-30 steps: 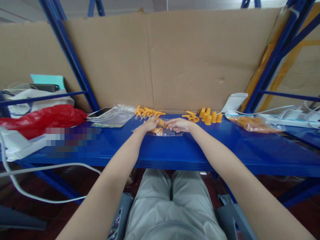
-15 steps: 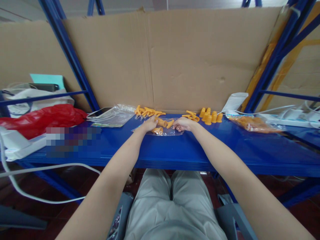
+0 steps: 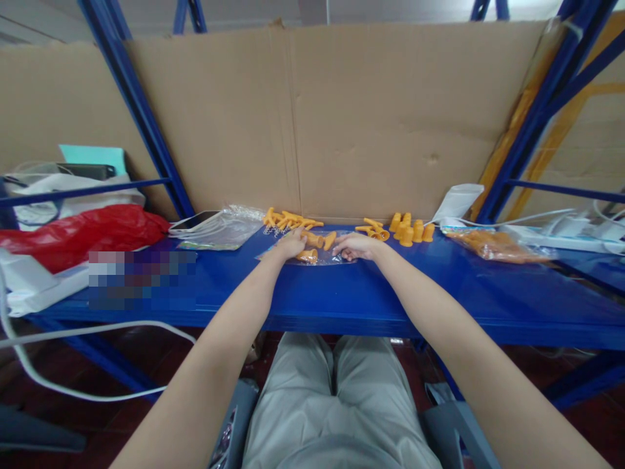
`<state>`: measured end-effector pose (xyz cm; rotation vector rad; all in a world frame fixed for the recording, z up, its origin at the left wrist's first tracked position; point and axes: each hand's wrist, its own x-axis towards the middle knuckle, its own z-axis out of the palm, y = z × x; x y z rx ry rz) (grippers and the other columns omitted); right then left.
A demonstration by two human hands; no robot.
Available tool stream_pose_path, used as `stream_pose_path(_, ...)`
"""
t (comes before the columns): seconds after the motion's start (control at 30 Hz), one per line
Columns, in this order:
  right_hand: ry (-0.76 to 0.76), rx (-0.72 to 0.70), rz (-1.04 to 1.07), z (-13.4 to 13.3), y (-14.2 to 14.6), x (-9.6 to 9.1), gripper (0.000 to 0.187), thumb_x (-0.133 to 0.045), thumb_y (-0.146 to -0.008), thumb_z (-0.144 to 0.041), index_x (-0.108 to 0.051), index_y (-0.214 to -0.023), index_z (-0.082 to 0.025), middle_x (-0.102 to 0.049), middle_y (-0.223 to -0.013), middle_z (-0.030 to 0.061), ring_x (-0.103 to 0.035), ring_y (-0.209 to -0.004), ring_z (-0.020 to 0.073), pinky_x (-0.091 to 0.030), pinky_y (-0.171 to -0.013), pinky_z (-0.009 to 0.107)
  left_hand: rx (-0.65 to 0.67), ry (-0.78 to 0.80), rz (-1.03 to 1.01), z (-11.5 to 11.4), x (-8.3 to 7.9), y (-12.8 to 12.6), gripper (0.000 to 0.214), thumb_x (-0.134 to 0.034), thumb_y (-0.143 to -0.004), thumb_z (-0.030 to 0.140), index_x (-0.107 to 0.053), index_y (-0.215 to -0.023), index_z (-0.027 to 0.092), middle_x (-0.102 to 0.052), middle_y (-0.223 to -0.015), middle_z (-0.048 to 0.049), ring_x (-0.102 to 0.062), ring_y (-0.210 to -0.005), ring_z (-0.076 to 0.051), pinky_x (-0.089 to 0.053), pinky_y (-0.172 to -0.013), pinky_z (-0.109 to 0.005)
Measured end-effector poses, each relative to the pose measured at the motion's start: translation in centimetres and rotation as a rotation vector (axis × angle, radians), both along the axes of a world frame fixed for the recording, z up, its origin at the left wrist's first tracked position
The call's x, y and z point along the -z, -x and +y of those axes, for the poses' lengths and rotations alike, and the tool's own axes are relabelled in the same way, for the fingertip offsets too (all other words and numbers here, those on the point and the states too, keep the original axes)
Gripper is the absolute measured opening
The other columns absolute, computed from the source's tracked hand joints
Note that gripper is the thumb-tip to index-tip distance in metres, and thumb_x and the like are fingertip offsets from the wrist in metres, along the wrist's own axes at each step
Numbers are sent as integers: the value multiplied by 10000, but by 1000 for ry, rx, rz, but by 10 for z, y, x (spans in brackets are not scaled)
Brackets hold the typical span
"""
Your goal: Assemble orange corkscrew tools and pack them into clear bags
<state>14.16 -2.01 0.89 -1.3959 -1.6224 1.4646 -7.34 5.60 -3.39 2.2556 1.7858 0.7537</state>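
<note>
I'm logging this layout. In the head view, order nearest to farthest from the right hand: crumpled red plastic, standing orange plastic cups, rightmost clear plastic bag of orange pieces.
1. Orange cups: right of the right hand
2. Clear bag: farther right
3. Red plastic: far left

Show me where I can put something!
Bare table: between the forearms, in front of the clear bag; and right of the right forearm, in front of the orange-filled bag. Crowded: orange pieces beside the fingers, along the cardboard.

Red plastic point(image 3: 97, 231), cardboard panel point(image 3: 361, 124), turquoise sheet point(image 3: 92, 154)
</note>
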Motion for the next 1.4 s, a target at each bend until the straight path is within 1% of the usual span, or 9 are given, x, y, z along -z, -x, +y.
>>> stream_pose_path(0.1,12,-14,-20,1,0,0,454,-639,-767,27,-616,-1189,-137,-552,-522,-79,-453,-387,39,-399,-406,117,-35,-31,1,-8,-3,-3,493,-375,-955,279,-461,-1411,111,-493,-1479,-167,-431,-1397,-254,-326,-1150,-382)
stream_pose_path(0.23,21,10,-20,3,0,1,688,-622,-772,40,-473,-1415,-151,-622,-627,-54,-491,-429,40,-409,-419,115,-69,-87,10,-20,-10,-7,461,-363,-960,250,-506,-1367,88,-528,-1444,-173,-489,-1347,-252,-363,-1129,-366)
stream_pose_path(0.43,-12,14,-33,1,3,2,761,-613,-772,46,-409,-1479,-143,-627,-618,-48,-436,-387,39,-360,-373,124,-89,-187,37,-35,-25,-9,325,-465,-866,139,-678,-1111,132,-694,-1177,-136,-631,-1143,-250,-457,-1028,-320)
stream_pose_path(0.63,-33,28,-91,3,4,3,805,-620,-769,25,-364,-1511,-156,-582,-519,-69,-418,-337,57,-328,-347,135,-77,-230,118,-42,-30,-17,248,-523,-770,103,-732,-895,148,-741,-957,-92,-668,-967,-242,-518,-906,-317)
stream_pose_path(0.8,-53,23,-115,6,5,5,744,-602,-767,15,-416,-1471,-138,-561,-486,-75,-413,-321,64,-310,-334,138,-61,-150,172,-46,-28,-23,254,-532,-739,100,-748,-859,155,-747,-908,-88,-687,-905,-237,-526,-837,-285)
stream_pose_path(1.0,-68,45,-109,5,7,5,698,-583,-765,29,-466,-1430,-146,-565,-494,-76,-405,-310,57,-291,-315,138,-65,-155,193,-43,-26,-21,281,-502,-805,138,-730,-970,138,-748,-977,-98,-682,-931,-225,-523,-822,-271)
stream_pose_path(1.23,-72,24,-140,-1,4,0,562,-577,-799,20,-550,-1341,-126,-555,-481,-61,-456,-339,77,-374,-357,158,-53,-118,160,-35,-21,-17,245,-519,-802,175,-731,-924,167,-751,-963,-83,-672,-909,-220,-517,-848,-281)
stream_pose_path(1.33,-177,76,-192,1,-3,-7,428,-577,-792,20,-640,-1195,-113,-668,-640,5,-505,-390,72,-433,-402,175,-47,-112,135,-33,-20,-16,224,-527,-794,179,-734,-882,180,-750,-930,-76,-671,-896,-225,-519,-845,-294)
stream_pose_path(1.4,-331,197,-314,4,-12,-12,322,-539,-833,-18,-677,-1109,-109,-722,-795,67,-575,-476,87,-474,-463,188,-33,-107,129,-31,-19,-15,213,-526,-797,181,-730,-861,191,-751,-920,-69,-671,-891,-222,-519,-844,-296)
